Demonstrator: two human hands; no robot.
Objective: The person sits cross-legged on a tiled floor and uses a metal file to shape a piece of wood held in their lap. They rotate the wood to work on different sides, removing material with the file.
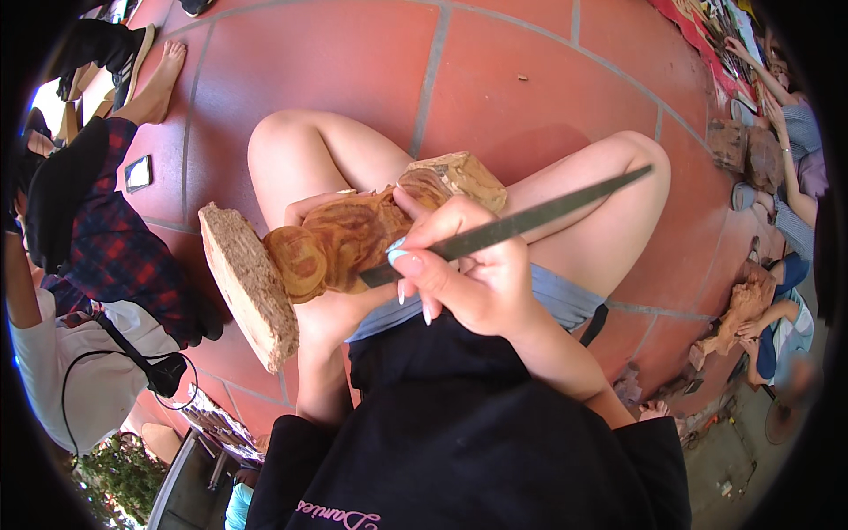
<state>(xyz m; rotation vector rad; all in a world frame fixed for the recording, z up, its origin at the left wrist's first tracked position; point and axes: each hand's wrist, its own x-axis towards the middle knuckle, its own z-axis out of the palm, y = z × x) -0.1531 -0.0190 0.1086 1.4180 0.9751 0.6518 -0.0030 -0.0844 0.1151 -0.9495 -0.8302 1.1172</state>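
A carved wooden figure (349, 228), reddish brown and smooth in the middle with rough pale blocks at both ends, lies across my lap. My left hand (334, 309) grips it from beneath and the near side; the carving hides much of that hand, though some fingers show along its far edge. My right hand (481, 269) is closed around a long, flat, dark grey file (543, 212). The file slants over my right thigh, and its lower-left end meets the carving's near side beside the rounded part. Light-blue nails show on the right fingers.
Red tiles (521, 53) with grey joints cover the floor, where a phone (139, 174) lies at left. Close on the left sits a person in plaid (132, 238). At right, another person's hands hold a wood carving (738, 314), near wooden blocks (746, 148).
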